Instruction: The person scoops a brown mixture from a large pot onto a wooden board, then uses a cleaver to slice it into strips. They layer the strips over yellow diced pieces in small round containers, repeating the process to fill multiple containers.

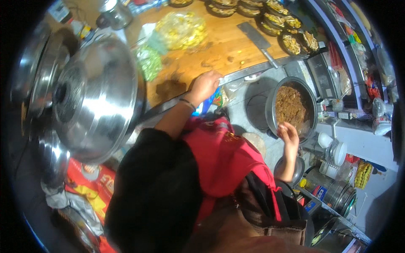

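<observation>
My left hand [205, 87] is at the front edge of the wooden worktable [230, 44], its fingers bent together over the metal edging. Beside the table, my right hand [288, 135] hovers at the near rim of a deep dark pot [270, 110]. Its fingers are loosely curled and apart, and nothing shows in them. Brown, shredded-looking food [291, 104] lies in the pot. On the tabletop, a cleaver [255, 37] rests with its handle over the edge. Farther back sit several small dark bowls [291, 44] of yellow and pale food.
A bag of yellow pieces [181, 30] and a bag of chopped greens [148, 62] lie on the table. Large steel steamer-like vessels [97, 101] crowd the left. A glass jar [116, 14] stands at the back left. White containers [337, 152] and packed shelves line the right.
</observation>
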### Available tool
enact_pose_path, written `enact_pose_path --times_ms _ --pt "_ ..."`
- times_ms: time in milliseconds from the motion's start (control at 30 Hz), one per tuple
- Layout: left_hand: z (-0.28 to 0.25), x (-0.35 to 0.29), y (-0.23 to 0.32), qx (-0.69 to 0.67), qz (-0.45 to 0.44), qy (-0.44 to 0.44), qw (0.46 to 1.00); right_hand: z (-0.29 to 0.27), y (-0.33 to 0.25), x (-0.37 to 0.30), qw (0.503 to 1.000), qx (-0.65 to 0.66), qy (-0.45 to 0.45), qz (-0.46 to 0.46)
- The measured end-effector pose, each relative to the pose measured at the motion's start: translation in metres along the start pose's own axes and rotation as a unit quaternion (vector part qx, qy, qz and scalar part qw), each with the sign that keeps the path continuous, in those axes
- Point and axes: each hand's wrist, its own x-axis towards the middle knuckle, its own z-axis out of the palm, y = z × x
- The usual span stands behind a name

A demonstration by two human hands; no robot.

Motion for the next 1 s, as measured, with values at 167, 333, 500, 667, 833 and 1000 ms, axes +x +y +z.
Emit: enact_pose_path --times_ms 167,333,500,667,833,1000 --pt "0.062 0.078 0.013 0.070 0.152 -0.048 0.985 0.047 -0.045 0.162 0.987 0.113 -0.110 -0.031" --pt "0.111 0.143 -0.006 0.138 0.098 -0.108 0.980 0.070 -0.112 0.323 0.984 0.140 -0.106 -0.034" --pt "0.100 0.117 -0.046 0.204 -0.002 -0.060 0.977 0.058 -0.159 0.473 0.991 0.086 -0.034 -0.098" --pt "0.038 0.081 -0.074 0.271 -0.165 -0.006 0.948 0.069 -0.199 0.556 0.981 -0.048 0.036 -0.183" --pt "0.006 0.077 -0.061 0.265 -0.193 0.090 0.940 0.135 -0.236 0.539 0.970 -0.044 -0.140 -0.194" --pt "-0.007 0.086 -0.056 0.210 -0.181 0.173 0.945 0.219 -0.233 0.529 0.957 0.126 -0.249 0.082"
